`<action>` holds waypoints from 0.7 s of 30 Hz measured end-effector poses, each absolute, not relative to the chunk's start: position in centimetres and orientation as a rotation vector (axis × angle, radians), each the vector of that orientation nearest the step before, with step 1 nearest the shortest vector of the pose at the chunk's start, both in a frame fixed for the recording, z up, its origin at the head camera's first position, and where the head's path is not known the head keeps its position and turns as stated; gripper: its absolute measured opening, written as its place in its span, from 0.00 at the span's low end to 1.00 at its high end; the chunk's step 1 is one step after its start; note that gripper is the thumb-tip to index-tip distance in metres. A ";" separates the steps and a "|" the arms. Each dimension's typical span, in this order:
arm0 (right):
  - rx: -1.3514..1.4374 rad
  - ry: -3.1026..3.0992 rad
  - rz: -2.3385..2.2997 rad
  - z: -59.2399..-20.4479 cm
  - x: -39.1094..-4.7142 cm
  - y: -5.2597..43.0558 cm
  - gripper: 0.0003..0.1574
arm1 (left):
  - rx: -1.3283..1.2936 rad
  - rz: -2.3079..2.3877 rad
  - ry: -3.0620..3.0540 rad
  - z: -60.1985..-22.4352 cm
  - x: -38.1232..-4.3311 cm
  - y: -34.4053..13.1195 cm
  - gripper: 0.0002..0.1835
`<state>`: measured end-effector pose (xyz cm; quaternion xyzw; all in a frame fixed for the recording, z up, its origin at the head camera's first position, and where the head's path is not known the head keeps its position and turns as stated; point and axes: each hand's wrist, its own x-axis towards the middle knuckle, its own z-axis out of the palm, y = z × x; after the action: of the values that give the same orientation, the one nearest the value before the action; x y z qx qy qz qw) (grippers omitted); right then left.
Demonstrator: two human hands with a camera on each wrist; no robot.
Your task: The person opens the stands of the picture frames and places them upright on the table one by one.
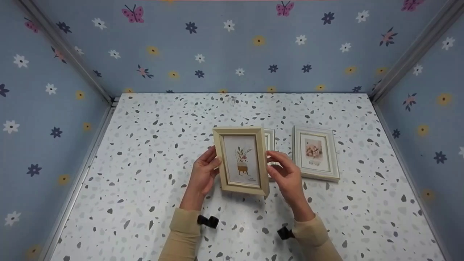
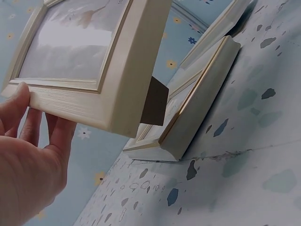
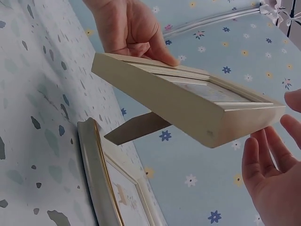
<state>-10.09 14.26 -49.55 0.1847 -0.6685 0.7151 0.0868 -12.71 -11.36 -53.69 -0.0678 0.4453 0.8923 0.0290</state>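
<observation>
Both hands hold a cream picture frame (image 1: 241, 188) up above the speckled tabletop, its front tilted toward the head camera. It shows a print of a potted plant (image 1: 242, 165). My left hand (image 1: 206, 170) grips the left edge, thumb on the front border and fingers behind. At the right edge, my right hand (image 1: 288, 177) pinches the frame between thumb and fingers. A brown support leg (image 3: 136, 128) sticks out from the back, seen in both wrist views. Behind the held frame, a second white frame (image 1: 270, 137) lies on the table, mostly hidden in the head view.
A third whitish frame (image 1: 332, 152) with a flower picture lies to the right of my right hand. The speckled white tabletop (image 1: 152, 145) is bounded by blue flowered panels (image 1: 232, 40) at the back and both sides, joined by metal corner rails.
</observation>
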 end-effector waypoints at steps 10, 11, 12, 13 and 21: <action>0.496 -1.975 2.063 -49.8 -10.4 13.9 0.25 | -0.200 2.773 1.467 -53.0 -12.3 -11.0 0.22; 0.492 -1.977 2.057 -49.8 -10.4 13.9 0.25 | -0.201 2.773 1.474 -53.0 -12.3 -11.0 0.22; 0.486 -1.980 2.053 -49.8 -10.4 13.9 0.25 | -0.203 2.773 1.479 -53.0 -12.3 -11.0 0.23; 0.478 -1.984 2.051 -49.9 -10.4 13.9 0.25 | -0.205 2.772 1.486 -52.9 -12.3 -11.0 0.23; 0.430 -2.009 2.025 -50.0 -10.4 13.7 0.23 | -0.224 2.768 1.545 -52.7 -12.1 -10.8 0.23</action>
<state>-10.43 13.71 -50.01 0.1477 -0.6907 0.6962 0.1280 -12.05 -10.81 -52.73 -0.0704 0.4860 0.8709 -0.0181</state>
